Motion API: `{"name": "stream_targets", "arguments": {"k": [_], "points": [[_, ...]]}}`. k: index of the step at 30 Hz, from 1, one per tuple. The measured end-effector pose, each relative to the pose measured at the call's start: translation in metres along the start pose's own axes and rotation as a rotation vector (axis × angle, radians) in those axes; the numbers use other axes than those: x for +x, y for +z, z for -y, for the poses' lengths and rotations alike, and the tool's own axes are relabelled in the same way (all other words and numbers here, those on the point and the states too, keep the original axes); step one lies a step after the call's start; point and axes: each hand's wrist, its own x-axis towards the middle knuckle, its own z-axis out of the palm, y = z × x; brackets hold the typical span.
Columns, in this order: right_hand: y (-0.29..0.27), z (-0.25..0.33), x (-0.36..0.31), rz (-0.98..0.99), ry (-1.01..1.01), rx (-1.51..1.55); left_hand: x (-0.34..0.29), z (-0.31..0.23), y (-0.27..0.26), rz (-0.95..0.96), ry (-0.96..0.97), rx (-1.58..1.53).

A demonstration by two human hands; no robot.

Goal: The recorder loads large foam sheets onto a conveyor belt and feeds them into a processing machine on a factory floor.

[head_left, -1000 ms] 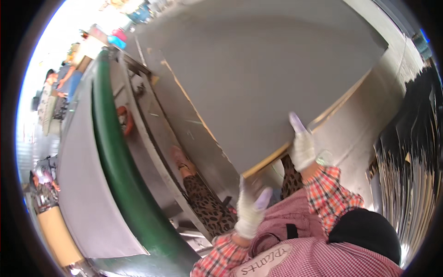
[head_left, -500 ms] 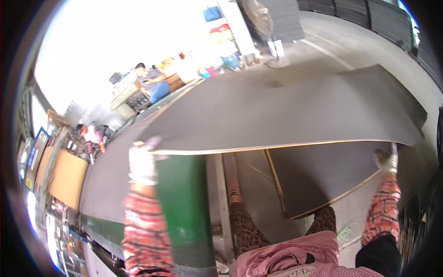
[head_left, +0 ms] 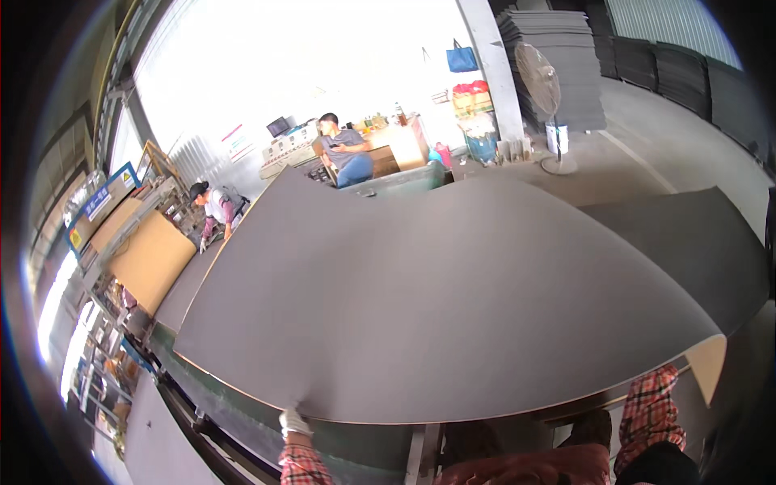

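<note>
A large, flexible dark grey sheet (head_left: 436, 291) with a pale tan underside spreads in front of me, bulging upward in the middle. In its near edge, left of centre, my left hand (head_left: 294, 423) in a white glove is closed, and the sheet dimples at the grip. My right forearm, in a red plaid sleeve, reaches beneath the near right edge; the sheet hides that hand and its fingers. At the right, a corner curls over and shows the tan side. Another dark grey sheet (head_left: 687, 242) lies lower, beyond the right side.
A green conveyor table (head_left: 218, 396) runs under the sheet's left part. One person (head_left: 217, 212) leans over its far left end; another sits (head_left: 347, 153) behind. A standing fan (head_left: 540, 81), a pillar (head_left: 495, 73) and stacked grey sheets (head_left: 558, 65) stand at the back right.
The held sheet has swung left and now spreads over the conveyor table, its near edge lower. My left hand has moved down and nearer; my right hand has gone under the sheet.
</note>
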Motion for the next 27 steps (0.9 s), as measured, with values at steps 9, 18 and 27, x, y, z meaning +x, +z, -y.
{"name": "stream_targets", "arguments": {"k": [9, 18, 27], "points": [[0.08, -0.124, -0.046, 0.133, 0.25, 0.016, -0.168, 0.092, 0.117, 0.27, -0.144, -0.261], [0.079, -0.05, -0.079, 0.318, 0.235, 0.148, -0.083, 0.057, 0.128, 0.182, -0.173, -0.265], [0.088, -0.072, -0.052, -0.182, 0.156, -0.306, -0.058, 0.057, 0.14, 0.202, -0.083, -0.197]]}}
